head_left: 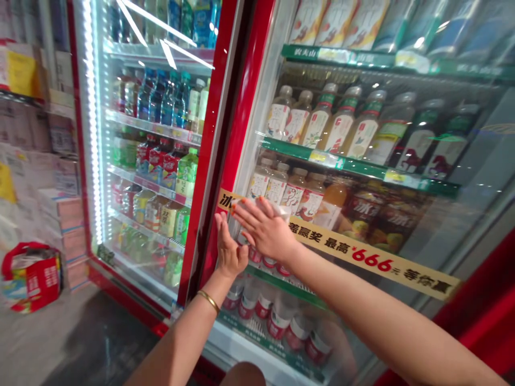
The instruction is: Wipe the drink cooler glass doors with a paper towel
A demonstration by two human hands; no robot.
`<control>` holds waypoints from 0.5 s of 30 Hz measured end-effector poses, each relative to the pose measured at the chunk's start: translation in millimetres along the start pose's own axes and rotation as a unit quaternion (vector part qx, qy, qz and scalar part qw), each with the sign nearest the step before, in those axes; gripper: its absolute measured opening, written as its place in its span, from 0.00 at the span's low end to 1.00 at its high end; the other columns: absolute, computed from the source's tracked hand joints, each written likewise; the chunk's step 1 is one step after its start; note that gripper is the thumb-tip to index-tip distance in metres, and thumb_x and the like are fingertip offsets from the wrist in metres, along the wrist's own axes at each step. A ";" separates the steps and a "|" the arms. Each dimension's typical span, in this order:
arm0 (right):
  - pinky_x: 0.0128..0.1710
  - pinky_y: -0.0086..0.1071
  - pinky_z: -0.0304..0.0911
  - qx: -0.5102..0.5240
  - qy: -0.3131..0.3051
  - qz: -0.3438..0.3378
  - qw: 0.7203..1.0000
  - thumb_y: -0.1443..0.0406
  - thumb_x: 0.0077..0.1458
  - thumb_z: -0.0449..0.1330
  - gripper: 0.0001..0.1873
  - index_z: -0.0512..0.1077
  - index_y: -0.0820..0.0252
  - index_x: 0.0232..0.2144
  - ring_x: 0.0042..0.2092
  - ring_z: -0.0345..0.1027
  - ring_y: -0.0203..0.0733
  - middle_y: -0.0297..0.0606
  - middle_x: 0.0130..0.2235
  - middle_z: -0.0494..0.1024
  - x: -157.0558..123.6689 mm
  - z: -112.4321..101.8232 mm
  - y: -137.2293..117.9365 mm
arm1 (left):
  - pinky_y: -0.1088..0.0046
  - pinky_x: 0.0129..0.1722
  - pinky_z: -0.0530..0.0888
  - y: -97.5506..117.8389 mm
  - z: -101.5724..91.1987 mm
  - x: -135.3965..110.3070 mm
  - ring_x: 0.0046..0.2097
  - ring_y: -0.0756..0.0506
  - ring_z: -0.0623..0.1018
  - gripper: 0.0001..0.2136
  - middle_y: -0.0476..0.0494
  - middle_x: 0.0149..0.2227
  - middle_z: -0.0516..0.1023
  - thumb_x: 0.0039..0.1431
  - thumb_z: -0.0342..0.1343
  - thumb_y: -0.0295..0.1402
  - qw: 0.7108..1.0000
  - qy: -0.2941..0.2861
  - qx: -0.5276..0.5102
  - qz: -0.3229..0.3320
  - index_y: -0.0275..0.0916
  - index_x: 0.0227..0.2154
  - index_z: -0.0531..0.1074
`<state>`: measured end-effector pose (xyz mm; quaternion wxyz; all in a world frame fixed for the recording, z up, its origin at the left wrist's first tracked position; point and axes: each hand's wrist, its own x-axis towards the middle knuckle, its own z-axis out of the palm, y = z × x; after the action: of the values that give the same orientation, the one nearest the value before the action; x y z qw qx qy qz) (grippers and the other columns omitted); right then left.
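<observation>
My right hand (263, 228) lies flat on the glass door (442, 203) of a red drinks fridge, fingers stretched out to the left, with a pale cloth or tissue (277, 210) pressed under the palm. My left hand (228, 249) rests open against the door's edge beside the red frame (237, 123), fingers pointing up; a gold bangle (208, 300) circles that wrist. A yellow banner sticker (374, 260) runs across the glass just right of my hands. Rows of bottles (341, 123) stand on green shelves behind the glass.
A second fridge (148, 150) on the left is brightly lit and full of bottled drinks. Stacked boxes (60, 214) line the far left wall, with a red-handled bag (32, 276) on the floor. The dark floor (92, 343) lies below.
</observation>
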<state>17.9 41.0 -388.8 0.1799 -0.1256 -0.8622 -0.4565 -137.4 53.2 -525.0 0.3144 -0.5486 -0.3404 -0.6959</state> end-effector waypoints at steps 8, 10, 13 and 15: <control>0.84 0.51 0.37 -0.013 -0.005 0.023 1.000 0.55 0.76 0.51 0.33 0.57 0.54 0.78 0.82 0.45 0.45 0.31 0.79 0.57 -37.7 -31.1 25.6 | 0.50 0.79 0.58 0.6 -0.3 3.4 0.81 0.36 0.56 0.38 0.22 0.79 0.53 0.78 0.37 0.53 0.998 -0.052 0.013 0.026 0.35 0.81 0.39; 0.84 0.61 0.34 -0.014 0.001 0.079 0.997 0.56 0.76 0.52 0.36 0.51 0.56 0.80 0.83 0.41 0.51 0.36 0.81 0.52 -19.8 -35.3 33.8 | 0.50 0.80 0.56 1.6 -1.4 5.1 0.81 0.36 0.54 0.38 0.23 0.80 0.52 0.79 0.38 0.51 0.998 -0.060 0.020 0.023 0.35 0.81 0.40; 0.83 0.59 0.39 -0.018 -0.005 0.052 0.998 0.55 0.75 0.53 0.36 0.55 0.56 0.79 0.83 0.40 0.49 0.34 0.80 0.55 -16.7 -22.8 17.6 | 0.51 0.80 0.55 0.2 -2.9 5.6 0.82 0.36 0.51 0.38 0.23 0.80 0.49 0.79 0.39 0.49 0.998 -0.061 0.023 0.027 0.33 0.81 0.37; 0.84 0.50 0.43 -0.035 -0.009 -0.004 0.999 0.53 0.76 0.52 0.33 0.60 0.54 0.77 0.83 0.39 0.43 0.28 0.79 0.58 -41.7 -16.0 1.6 | 0.51 0.80 0.55 -2.1 -3.0 5.6 0.82 0.37 0.50 0.38 0.23 0.80 0.48 0.79 0.41 0.47 0.997 -0.060 0.024 0.040 0.34 0.81 0.35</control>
<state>59.3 26.3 -397.1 0.1664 -0.1327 -0.8475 -0.4862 -142.0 51.6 -520.3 0.3337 -0.5948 -0.3532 -0.6405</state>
